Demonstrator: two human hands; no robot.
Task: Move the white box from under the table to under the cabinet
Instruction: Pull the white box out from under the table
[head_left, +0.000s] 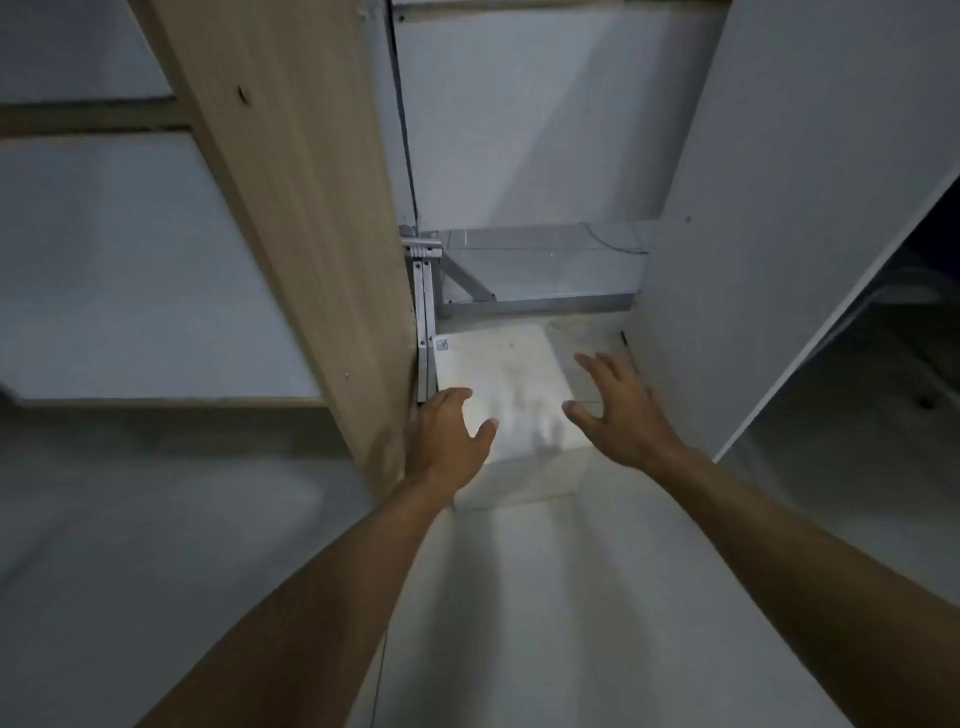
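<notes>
A white box (511, 384) with a small printed label at its far left corner sits on the floor in a narrow gap between a wooden panel and a white panel. My left hand (449, 441) hovers over the box's near left corner, fingers spread, thumb over the lid. My right hand (618, 410) is spread at the box's right edge, fingers apart. Neither hand grips the box. The box's near side shows below the hands.
A tall wooden panel (311, 234) stands to the left of the box. A white cabinet panel (753, 234) rises on the right. Metal brackets (428, 312) stand behind the box at its left. Pale tiled floor (545, 597) stretches toward me.
</notes>
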